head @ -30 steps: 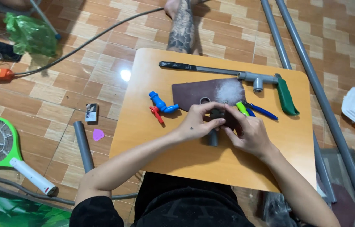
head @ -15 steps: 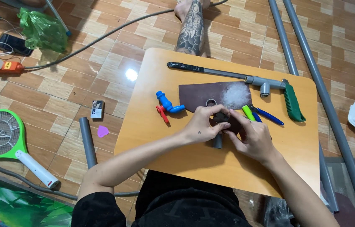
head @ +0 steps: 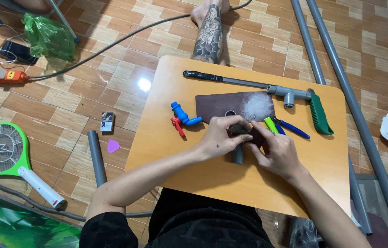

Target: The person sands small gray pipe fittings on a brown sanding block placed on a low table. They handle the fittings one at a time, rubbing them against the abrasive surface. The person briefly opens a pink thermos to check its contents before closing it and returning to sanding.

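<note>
Blue tap (head: 182, 114): left of the fingers, untouched. Left hand (head: 220, 138) and right hand (head: 279, 151): fingers closed on a short grey pipe fitting (head: 238, 155), mid-counter (head: 166, 151). Fitting judged light, rigid, smooth; best gripped around its barrel.

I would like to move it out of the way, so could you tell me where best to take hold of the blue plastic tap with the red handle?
Grip the blue plastic tap by its blue body, from the table's bare left side. The red handle sticks out toward the person, and the left hand crowds its right end.
</note>
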